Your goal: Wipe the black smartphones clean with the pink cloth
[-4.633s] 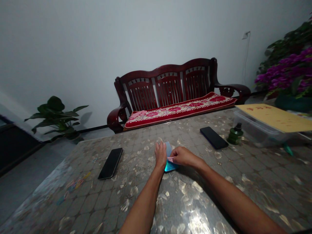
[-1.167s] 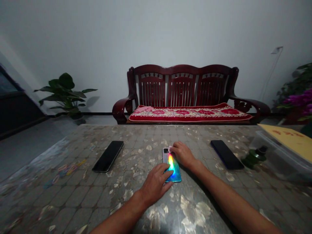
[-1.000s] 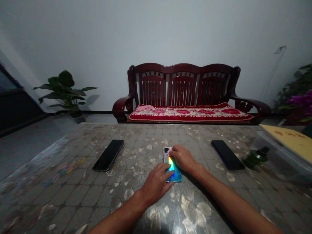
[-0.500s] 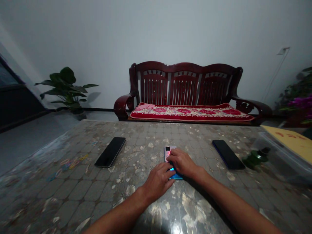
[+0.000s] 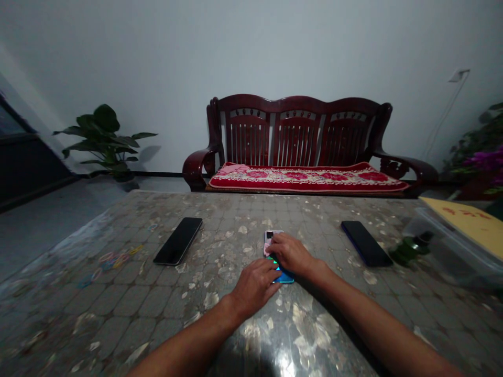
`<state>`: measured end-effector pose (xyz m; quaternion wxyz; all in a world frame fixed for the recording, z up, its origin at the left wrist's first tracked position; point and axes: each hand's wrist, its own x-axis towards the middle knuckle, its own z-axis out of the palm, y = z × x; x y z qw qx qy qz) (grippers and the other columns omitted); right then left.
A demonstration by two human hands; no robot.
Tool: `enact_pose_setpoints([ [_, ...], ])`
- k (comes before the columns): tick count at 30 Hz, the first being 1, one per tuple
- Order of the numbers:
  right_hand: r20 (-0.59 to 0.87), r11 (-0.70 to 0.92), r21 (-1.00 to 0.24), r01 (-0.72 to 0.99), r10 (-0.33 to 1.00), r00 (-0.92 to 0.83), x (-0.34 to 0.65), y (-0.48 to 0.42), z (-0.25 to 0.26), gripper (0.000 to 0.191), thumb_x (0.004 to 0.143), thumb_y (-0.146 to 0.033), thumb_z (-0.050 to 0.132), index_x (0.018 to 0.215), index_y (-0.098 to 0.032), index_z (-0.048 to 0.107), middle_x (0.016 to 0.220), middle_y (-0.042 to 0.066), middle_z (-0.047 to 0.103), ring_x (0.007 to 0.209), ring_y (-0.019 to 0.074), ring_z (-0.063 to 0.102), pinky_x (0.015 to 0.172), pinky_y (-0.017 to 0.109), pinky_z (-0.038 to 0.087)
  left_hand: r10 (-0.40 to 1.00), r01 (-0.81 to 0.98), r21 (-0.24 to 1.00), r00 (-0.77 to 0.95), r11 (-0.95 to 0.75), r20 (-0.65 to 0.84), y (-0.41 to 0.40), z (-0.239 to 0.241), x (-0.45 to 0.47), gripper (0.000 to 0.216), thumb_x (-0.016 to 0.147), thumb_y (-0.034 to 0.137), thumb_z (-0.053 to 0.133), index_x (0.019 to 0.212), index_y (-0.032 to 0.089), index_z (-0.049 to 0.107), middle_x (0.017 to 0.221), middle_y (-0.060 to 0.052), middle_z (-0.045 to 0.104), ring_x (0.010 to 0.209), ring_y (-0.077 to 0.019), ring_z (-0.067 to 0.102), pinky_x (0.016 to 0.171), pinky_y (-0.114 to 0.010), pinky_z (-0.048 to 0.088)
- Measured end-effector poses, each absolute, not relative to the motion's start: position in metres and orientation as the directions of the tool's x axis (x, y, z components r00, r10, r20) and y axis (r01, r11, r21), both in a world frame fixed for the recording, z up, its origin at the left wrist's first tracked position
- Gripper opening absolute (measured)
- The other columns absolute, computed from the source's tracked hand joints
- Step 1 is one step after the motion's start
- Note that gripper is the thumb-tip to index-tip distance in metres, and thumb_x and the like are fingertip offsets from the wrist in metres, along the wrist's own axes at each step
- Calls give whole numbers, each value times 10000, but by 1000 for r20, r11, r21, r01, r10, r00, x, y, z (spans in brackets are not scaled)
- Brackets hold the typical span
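A phone with a shiny blue-green back (image 5: 269,236) lies face down at the middle of the table. My left hand (image 5: 254,285) rests on its near end, fingers curled over the edge. My right hand (image 5: 288,254) presses a small pink cloth (image 5: 268,248) against the phone's back, its fingers bunched on the cloth. Both hands cover most of the phone; only the camera corner and a sliver of the near end show.
A black phone (image 5: 178,240) lies to the left and another (image 5: 365,250) to the right. A green bottle (image 5: 409,249) and a clear lidded box (image 5: 451,242) stand at the right. Coloured rubber bands (image 5: 113,258) lie far left. A wooden bench (image 5: 302,144) stands behind the table (image 5: 157,314).
My right hand has slid the cloth from the phone's far corner toward its middle. My left hand has stayed on the near end. The view has steadied from an earlier tilt.
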<state>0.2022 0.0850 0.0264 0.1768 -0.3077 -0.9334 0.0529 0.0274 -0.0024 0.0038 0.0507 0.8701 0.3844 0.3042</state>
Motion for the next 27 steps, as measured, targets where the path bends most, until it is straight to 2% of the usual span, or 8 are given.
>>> enact_pose_setpoints([
  [5, 315, 702, -217, 678, 708, -632, 202, 103, 23, 221, 936, -164, 579, 985, -233, 784, 883, 63, 637, 872, 188, 554, 733, 270, 372, 700, 633, 332, 515, -699, 494, -2, 1, 25, 134, 922, 255, 661, 1031, 220, 731, 1068, -67, 755, 1040, -242, 694, 939, -409, 564],
  [12, 282, 821, -245, 516, 570, -772, 215, 93, 33, 232, 892, -124, 594, 971, -238, 781, 898, 48, 654, 872, 178, 563, 738, 260, 378, 703, 632, 341, 504, -696, 501, -2, -1, 24, 133, 923, 257, 662, 1029, 216, 732, 1063, -74, 760, 1035, -244, 702, 928, -417, 574],
  [17, 277, 688, -218, 692, 724, -632, 216, 115, 30, 224, 923, -149, 584, 963, -223, 791, 900, 74, 658, 898, 199, 569, 769, 278, 388, 700, 634, 338, 493, -695, 516, -3, 1, 24, 134, 934, 265, 648, 1029, 224, 733, 1076, -76, 761, 1028, -236, 711, 929, -414, 577],
  [20, 277, 642, -205, 739, 762, -586, 212, 123, 26, 223, 921, -149, 589, 988, -222, 789, 924, 83, 661, 919, 206, 569, 782, 284, 392, 690, 630, 330, 493, -703, 529, -3, 2, 23, 135, 938, 267, 641, 1025, 218, 731, 1071, -82, 764, 1018, -237, 715, 918, -415, 583],
  [24, 283, 685, -208, 698, 725, -628, 213, 109, 27, 214, 919, -153, 588, 986, -214, 782, 911, 82, 651, 905, 206, 555, 774, 285, 382, 704, 628, 352, 489, -694, 515, -3, 3, 23, 141, 926, 260, 653, 1031, 214, 734, 1067, -81, 765, 1017, -238, 713, 931, -410, 573],
  [27, 271, 754, -223, 618, 657, -703, 219, 93, 31, 221, 909, -130, 573, 946, -210, 776, 896, 71, 645, 880, 197, 545, 756, 281, 372, 753, 635, 421, 450, -648, 481, -3, 9, 26, 121, 912, 290, 673, 971, 220, 751, 1035, -62, 772, 988, -230, 717, 921, -388, 566],
])
